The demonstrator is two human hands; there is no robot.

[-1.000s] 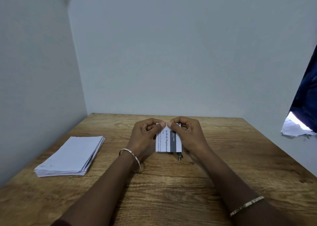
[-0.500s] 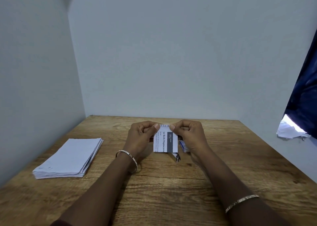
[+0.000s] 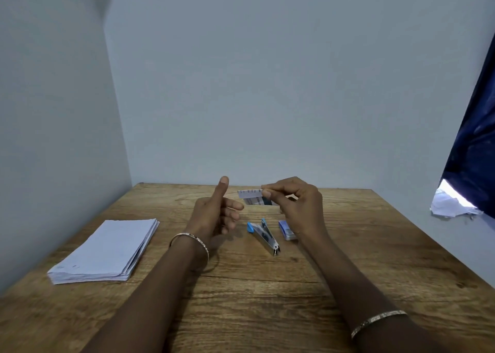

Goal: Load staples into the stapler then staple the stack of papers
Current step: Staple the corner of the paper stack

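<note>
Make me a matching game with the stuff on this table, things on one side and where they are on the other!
Things:
1 papers
2 stapler
3 card
4 blue box

Places:
A lying open, middle of the table
B pinched in the right hand
C far left on the table
D just right of the stapler

Pairs: 1-C, 2-A, 3-B, 4-D

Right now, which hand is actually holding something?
The right hand: it pinches the small printed slip between thumb and fingertips, held up over the table. The left hand holds nothing, with its fingers loose and thumb raised.
</note>
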